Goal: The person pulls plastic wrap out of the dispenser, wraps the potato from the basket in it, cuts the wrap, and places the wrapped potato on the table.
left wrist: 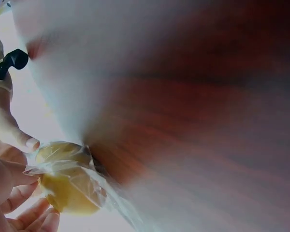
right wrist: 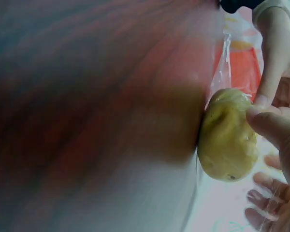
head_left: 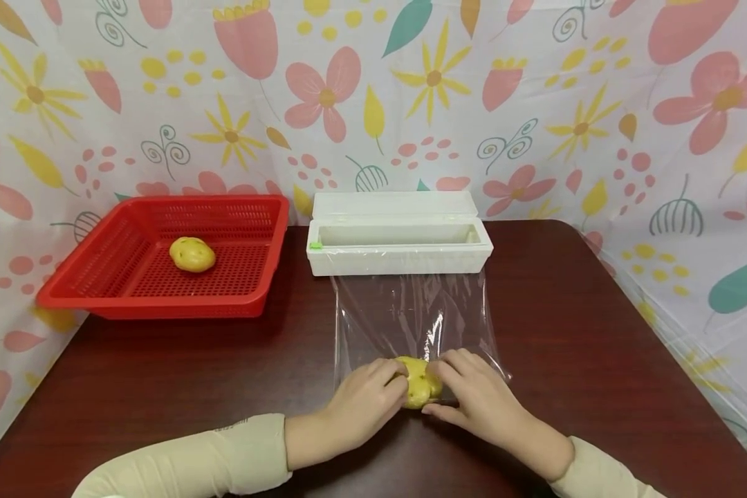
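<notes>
A yellow potato (head_left: 418,387) lies near the table's front, partly covered by clear plastic wrap (head_left: 404,311). My left hand (head_left: 370,401) curls around the potato's left end, its thumb and fingers gripping potato and film together. At the other end, my right hand (head_left: 482,398) holds the potato between thumb and bent fingers. Film clings to the potato (left wrist: 70,186) in the left wrist view. In the right wrist view, my right thumb (right wrist: 270,125) touches the wrapped potato (right wrist: 227,140) close to a left fingertip.
The film runs back to a white wrap dispenser box (head_left: 398,263) with its lid raised and a green tab at its left end. A red plastic basket (head_left: 155,303) at the back left holds another potato (head_left: 192,254). A floral curtain (head_left: 373,90) hangs behind the dark table (head_left: 573,311).
</notes>
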